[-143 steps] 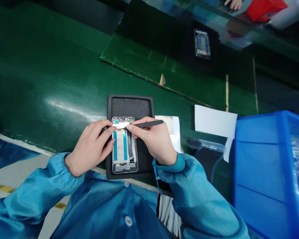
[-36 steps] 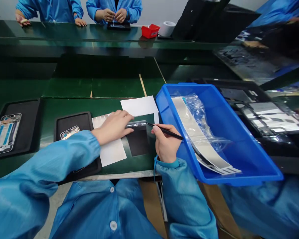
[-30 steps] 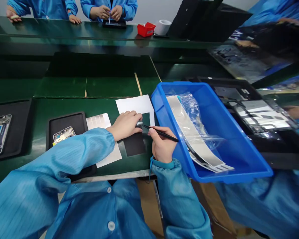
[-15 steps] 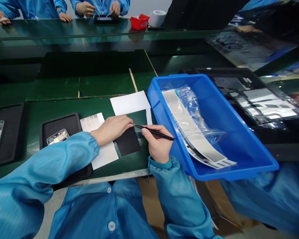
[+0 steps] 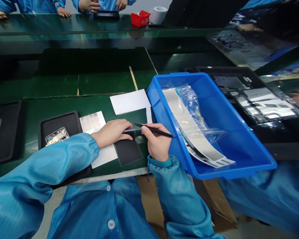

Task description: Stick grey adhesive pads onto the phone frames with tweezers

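Right hand: I have the right hand (image 5: 159, 142) closed around the black tweezers (image 5: 154, 130), right of frame center, tips pointing left, just beside the other hand's fingertips.
Left hand: the left hand (image 5: 111, 132) reaches to the frame's middle, thumb and fingers at the glossy upper edge of the clear film (image 5: 136, 141); I can't tell whether they pinch it.
Black sheet: I see the black sheet (image 5: 128, 152) just below the left fingers.
White papers: one, the lower paper (image 5: 105, 159), lies partly under the left hand; the upper paper (image 5: 130, 102) lies above center.
Phone: the opened phone (image 5: 57, 135) sits in the black tray (image 5: 45, 127), left, partly behind the sleeve.
Blue bin: the bin (image 5: 221, 124), right, holds pale strips (image 5: 193, 122).
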The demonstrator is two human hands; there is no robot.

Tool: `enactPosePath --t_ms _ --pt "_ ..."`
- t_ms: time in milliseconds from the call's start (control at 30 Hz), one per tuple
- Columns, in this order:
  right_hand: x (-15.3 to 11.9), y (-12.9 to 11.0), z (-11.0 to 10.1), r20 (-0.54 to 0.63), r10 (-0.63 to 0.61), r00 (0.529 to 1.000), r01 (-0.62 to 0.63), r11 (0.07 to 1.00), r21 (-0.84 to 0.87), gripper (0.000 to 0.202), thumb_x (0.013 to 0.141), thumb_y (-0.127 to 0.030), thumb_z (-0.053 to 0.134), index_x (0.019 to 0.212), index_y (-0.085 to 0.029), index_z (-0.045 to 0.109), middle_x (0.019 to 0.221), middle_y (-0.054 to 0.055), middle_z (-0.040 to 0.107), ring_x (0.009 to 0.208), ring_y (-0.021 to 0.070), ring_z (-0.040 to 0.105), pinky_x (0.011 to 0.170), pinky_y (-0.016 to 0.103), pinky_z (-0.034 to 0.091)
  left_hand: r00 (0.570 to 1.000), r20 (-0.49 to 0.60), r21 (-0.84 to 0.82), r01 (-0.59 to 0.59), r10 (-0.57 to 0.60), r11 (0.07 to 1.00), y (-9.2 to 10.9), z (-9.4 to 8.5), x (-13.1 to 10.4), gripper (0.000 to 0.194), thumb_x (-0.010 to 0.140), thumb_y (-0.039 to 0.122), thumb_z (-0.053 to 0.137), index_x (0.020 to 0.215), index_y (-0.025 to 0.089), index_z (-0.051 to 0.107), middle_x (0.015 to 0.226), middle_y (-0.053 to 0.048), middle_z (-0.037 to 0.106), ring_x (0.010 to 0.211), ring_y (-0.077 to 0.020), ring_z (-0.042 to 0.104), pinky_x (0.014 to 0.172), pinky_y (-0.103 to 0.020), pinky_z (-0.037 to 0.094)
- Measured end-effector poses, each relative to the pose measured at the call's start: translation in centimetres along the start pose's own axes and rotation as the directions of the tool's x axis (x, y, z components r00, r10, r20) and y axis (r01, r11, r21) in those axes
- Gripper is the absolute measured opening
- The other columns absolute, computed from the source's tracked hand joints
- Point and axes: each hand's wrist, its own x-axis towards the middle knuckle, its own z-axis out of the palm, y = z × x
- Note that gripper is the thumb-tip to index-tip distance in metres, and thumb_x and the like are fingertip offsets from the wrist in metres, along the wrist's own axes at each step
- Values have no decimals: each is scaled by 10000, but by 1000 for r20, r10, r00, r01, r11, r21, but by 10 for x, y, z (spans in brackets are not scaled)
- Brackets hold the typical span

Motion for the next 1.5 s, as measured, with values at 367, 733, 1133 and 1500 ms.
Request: enactPosePath --t_ms 367,733,1133,1500 --pt "-3 -10 -2 88 -51 995 56 997 -59 182 713 -277 858 802 -240 704 824 22 759 807 228 752 784 404 624 975 -100 -223 172 -198 960 2 -9 2 128 878 316 690 894 214 766 869 -10 770 785 -169 700 712 -255 476" --pt "-5 -8 -3 112 -71 991 83 991 -105 170 716 -258 854 816 -236 718 834 28 765 808 231 757 773 399 635 974 -87 -195 191 -211 962 5 -10 4 76 847 271 719 854 207 760 814 2 753 732 -152 672 660 -251 436" --pt "-5 -3 -5 63 -52 997 61 987 -149 172 704 -296 864 796 -242 730 810 31 771 769 237 749 751 414 625 977 -52 -111 198 -204 974 6 -12 5 98 878 278 679 887 214 753 850 -9 755 773 -174 682 686 -265 462" --pt "6 4 -2 -57 48 997 -50 998 -23 239 636 -302 884 742 -188 703 579 -21 662 532 143 619 559 296 509 977 -124 117 189 -174 975 0 -24 18 364 872 355 702 1171 153 652 1184 -116 687 1103 -272 621 930 -362 474"
